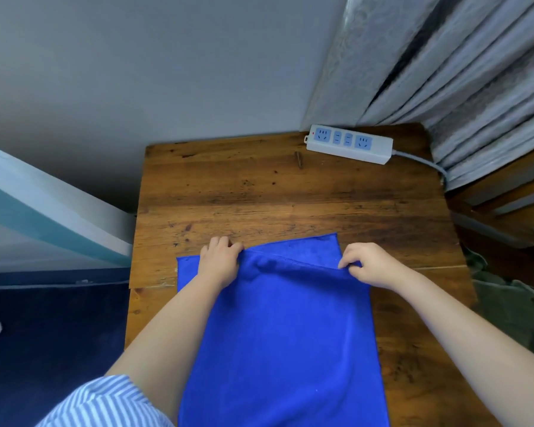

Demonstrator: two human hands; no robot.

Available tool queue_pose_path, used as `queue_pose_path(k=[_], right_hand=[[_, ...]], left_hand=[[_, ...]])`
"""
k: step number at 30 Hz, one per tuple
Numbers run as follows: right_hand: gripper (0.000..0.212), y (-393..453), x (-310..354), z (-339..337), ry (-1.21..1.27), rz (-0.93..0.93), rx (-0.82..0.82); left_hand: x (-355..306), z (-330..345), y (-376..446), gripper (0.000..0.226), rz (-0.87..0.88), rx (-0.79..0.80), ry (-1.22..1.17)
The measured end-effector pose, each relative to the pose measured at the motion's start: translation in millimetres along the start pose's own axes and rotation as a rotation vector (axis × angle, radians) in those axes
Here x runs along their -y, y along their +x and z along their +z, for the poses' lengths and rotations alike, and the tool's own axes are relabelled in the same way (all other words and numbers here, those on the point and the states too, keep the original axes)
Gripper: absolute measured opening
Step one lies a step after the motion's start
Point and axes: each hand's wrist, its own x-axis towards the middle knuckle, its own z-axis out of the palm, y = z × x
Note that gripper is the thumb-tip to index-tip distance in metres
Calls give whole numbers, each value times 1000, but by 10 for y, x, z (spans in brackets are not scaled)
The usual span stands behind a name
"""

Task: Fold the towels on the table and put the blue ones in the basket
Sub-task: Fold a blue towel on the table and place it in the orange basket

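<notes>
Across the frame's lower middle, a blue towel [278, 334] lies on the wooden table [259, 192]; left hand [218, 261] and right hand [372, 266] each pinch its folded far edge, fingers curled. Power strip [349, 143] upper right, beside curtains [444, 72]

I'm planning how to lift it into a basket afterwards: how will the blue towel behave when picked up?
The blue towel is probably floppy: it puckers and sags between the left hand and right hand pinching its folded edge. It looks thin and likely light. Lifted by one edge, the fold would probably fall open, so supporting it from underneath seems safer.
</notes>
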Motion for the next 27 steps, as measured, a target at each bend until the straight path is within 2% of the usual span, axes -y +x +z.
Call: queue_pose_path(k=[3,8,13,17,21,27], right_hand=[[28,-65,-17,10,4,8,-33],[29,-28,-4,-1,-116,96,-50],[32,120,65,-109,-149,115,-63],[31,248,170,-161,-165,42,-19],[30,414,296,-104,-229,80,-32],[22,544,263,46,-317,146,-133]], left_hand=[[-34,-25,-19,28,-37,-58,50],[223,-93,-195,24,-63,-58,85],[646,-121,-496,21,2,-61,-75],[849,-82,-618,21,-97,-54,-185],[917,-10,-583,22,-200,-88,-249],[816,38,-379,25,-230,-125,-103]])
